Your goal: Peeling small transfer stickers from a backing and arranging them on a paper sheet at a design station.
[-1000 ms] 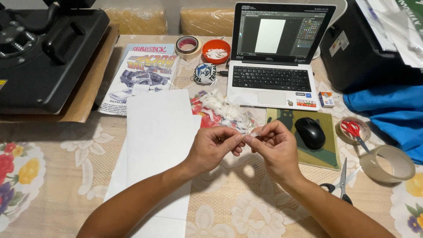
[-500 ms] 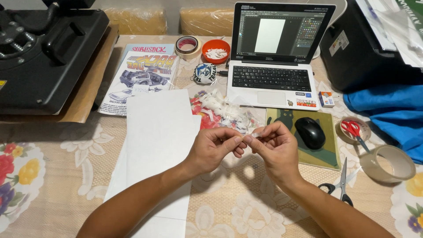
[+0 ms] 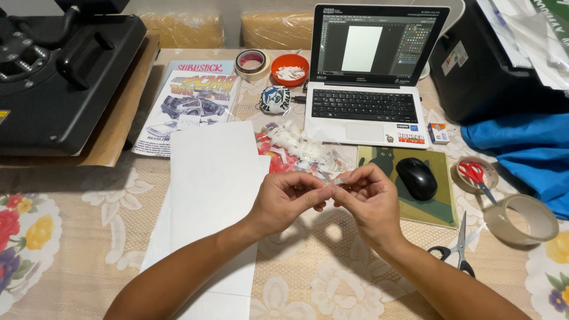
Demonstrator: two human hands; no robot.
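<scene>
Floral tablecloth (image 3: 71,237); left hand (image 3: 284,198), right hand (image 3: 370,201) pinch small clear strip (image 3: 339,182), possibly tape.

Table (image 3: 71,249) under beige floral lace cloth, pale wall (image 3: 195,6) behind, soft indoor light

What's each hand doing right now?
Left hand: closed, pinching one end of a small clear strip.
Right hand: closed, pinching the strip's other end.
</scene>
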